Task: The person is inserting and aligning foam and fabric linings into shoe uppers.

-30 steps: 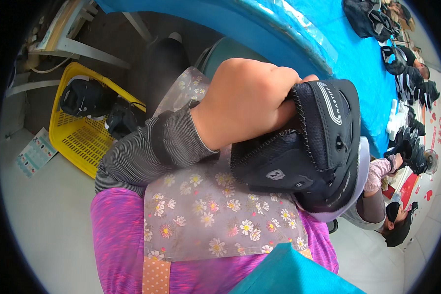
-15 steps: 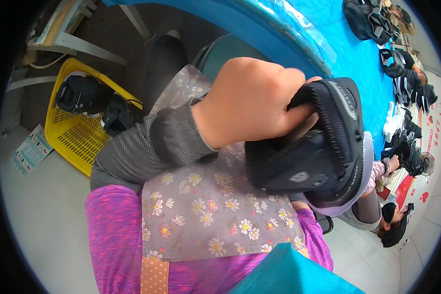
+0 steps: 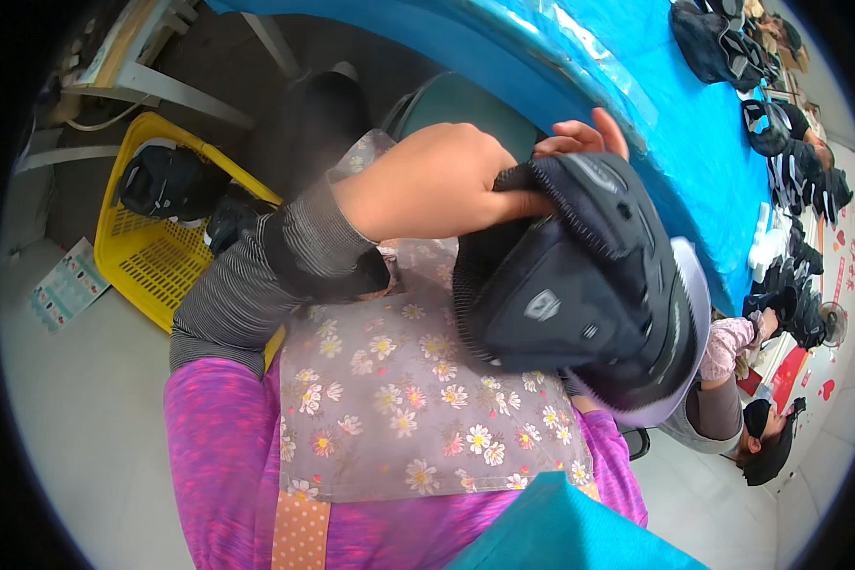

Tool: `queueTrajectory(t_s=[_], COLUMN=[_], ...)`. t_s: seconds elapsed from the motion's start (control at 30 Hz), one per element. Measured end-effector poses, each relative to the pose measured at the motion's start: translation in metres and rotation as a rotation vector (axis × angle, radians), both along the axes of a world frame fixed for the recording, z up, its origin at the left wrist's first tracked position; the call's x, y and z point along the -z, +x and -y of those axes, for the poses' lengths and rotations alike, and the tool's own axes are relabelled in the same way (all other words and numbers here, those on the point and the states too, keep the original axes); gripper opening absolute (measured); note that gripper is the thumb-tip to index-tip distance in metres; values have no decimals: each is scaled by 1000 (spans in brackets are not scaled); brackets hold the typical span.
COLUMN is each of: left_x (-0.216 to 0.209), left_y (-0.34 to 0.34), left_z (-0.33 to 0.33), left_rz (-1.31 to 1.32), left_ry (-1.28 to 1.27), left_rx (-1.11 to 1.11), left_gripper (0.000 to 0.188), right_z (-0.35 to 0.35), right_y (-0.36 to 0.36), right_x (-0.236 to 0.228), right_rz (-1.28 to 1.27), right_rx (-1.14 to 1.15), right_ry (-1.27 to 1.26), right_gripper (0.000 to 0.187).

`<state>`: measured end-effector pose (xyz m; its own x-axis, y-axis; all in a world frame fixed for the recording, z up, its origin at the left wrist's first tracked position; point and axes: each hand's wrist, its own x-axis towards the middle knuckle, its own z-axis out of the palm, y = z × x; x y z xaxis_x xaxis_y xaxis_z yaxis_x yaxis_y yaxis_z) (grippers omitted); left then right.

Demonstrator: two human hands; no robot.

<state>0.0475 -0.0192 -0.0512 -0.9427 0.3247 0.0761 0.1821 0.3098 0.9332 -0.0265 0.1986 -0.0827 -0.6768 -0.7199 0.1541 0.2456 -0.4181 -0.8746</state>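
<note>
My left hand point(image 3: 437, 180) comes in from the left in a grey striped sleeve and pinches the collar of a black shoe upper point(image 3: 579, 304), its thumb tucked in at the opening. The upper has zigzag-stitched edges, a small pale emblem and a pale lavender strip point(image 3: 695, 313) along its far right edge. It is held above my lap. Beyond its top edge show the fingers of my right hand point(image 3: 589, 138), stretched out and apart. The upper hides that palm, thumb and wrist.
Left of me a yellow basket point(image 3: 152, 285) holds black pieces point(image 3: 166, 180). A blue-covered table point(image 3: 674, 142) runs along the far right with several black items. At the right sits another person point(image 3: 712, 413). A floral apron point(image 3: 380, 418) covers my lap.
My left hand has moved left and the shoe upper has tilted and bunched at its collar. My right fingers, mostly hidden before, now stretch up past its edge.
</note>
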Motion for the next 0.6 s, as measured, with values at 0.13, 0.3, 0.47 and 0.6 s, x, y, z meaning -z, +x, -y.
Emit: queueTrajectory(t_s=[0.13,0.3,0.47,0.6], left_x=[-7,-14,-2,-2], left_y=[6,13,8,15], left_z=[-7,-37,-27,-21], left_rz=[-134,-491,-225,144], left_ry=[-188,-194,-13,-109], left_rx=[70,155,143,179], left_gripper=[25,38,39,31], right_z=[8,20,-5,-25], right_y=[15,0,-3,-32], right_x=[3,1,24,-12], right_rz=[-109,224,168,-300], right_rx=[823,-362,-139,-134], right_ry=[532,-233,-209,-51], right_gripper=[31,32,34,34])
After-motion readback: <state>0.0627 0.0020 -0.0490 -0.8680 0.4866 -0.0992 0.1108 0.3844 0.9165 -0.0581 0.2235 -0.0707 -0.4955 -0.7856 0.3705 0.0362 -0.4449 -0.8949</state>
